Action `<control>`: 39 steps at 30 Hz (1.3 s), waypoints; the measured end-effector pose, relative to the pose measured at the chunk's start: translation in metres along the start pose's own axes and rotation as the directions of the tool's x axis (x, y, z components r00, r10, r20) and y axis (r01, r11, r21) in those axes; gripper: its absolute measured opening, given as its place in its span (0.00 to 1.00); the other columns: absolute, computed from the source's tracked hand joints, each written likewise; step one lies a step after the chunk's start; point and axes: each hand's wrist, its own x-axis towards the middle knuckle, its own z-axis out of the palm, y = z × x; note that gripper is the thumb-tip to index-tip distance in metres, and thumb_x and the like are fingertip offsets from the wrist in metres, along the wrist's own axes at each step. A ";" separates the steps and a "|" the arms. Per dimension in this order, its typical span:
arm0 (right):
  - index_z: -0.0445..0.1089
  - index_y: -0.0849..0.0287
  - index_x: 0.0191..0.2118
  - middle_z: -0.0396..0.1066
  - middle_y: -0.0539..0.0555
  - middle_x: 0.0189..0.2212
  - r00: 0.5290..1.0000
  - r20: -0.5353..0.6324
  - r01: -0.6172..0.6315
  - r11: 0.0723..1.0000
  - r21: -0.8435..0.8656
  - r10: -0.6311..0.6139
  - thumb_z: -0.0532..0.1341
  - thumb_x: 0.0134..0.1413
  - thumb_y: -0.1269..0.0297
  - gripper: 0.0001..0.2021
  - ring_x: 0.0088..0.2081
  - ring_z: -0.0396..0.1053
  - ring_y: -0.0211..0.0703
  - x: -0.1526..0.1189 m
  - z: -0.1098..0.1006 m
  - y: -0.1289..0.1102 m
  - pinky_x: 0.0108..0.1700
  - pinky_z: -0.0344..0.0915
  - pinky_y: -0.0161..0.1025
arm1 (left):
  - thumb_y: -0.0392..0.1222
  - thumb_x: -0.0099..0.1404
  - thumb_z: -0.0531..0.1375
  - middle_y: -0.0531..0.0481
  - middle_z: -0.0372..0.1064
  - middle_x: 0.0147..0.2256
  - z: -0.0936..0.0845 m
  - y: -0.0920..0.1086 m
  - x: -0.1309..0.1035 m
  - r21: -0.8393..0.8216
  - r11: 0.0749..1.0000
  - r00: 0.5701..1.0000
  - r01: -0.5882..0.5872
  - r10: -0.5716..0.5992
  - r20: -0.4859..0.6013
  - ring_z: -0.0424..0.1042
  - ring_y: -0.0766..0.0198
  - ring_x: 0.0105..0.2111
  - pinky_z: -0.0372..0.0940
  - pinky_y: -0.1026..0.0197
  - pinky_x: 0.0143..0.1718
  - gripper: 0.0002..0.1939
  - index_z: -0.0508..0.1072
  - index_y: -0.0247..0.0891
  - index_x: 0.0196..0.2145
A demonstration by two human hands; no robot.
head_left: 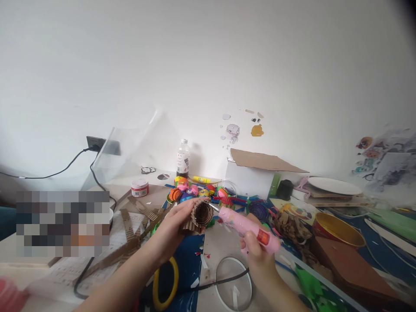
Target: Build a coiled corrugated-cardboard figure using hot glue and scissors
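My left hand (175,223) is closed around a roll of brown corrugated cardboard (204,214), its spiral end facing me. My right hand (256,251) grips a pink glue gun (247,227) with an orange switch, its metal nozzle pointing left at the rim of the roll. Whether the nozzle touches the cardboard, I cannot tell. Just behind the roll lie several colourful striped paper pieces (186,190). A dark blue paper coil (258,211) is right of the nozzle.
Yellow-handled scissors (165,284), a black cable (208,286) and a clear ring (233,284) lie in front. Cardboard strips (130,225) are left; a bottle (183,160) and white box (250,180) stand behind. A gold round tin (339,229) and brown box (354,268) are right.
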 end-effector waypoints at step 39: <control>0.62 0.55 0.20 0.55 0.46 0.14 0.983 0.006 -0.186 0.981 0.056 0.186 0.55 0.47 0.50 0.15 0.20 0.58 0.42 0.000 0.002 -0.001 0.21 0.57 0.37 | 0.48 0.58 0.61 0.48 0.69 0.26 -0.008 0.000 0.004 -0.107 0.980 0.986 -0.166 0.168 0.009 0.64 0.64 0.26 0.62 0.67 0.25 0.18 0.74 0.36 0.43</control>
